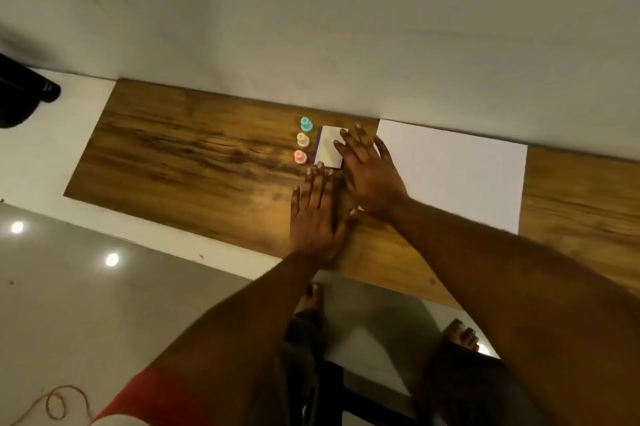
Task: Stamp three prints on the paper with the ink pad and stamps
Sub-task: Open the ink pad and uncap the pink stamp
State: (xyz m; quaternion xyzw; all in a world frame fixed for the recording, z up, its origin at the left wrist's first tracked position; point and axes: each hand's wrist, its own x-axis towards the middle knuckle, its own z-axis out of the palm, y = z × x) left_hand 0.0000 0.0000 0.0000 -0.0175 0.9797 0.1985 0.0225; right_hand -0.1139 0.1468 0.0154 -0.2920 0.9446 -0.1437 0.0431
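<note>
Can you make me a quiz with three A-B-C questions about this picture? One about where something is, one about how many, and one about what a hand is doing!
1. Where does the paper lie?
A. right of the ink pad
B. on the floor
C. on top of the ink pad

2. How many stamps stand beside the ink pad?
A. two
B. three
C. five

3. What is the left hand doing?
A. gripping a stamp
B. stretched out flat, holding nothing
C. lifting the paper

Answers:
1 A: the white sheet lies beyond the right hand, to the right of the pad.
2 B: one teal, one peach and one pink stand in a row.
3 B: its fingers are straight, with nothing in them.
</note>
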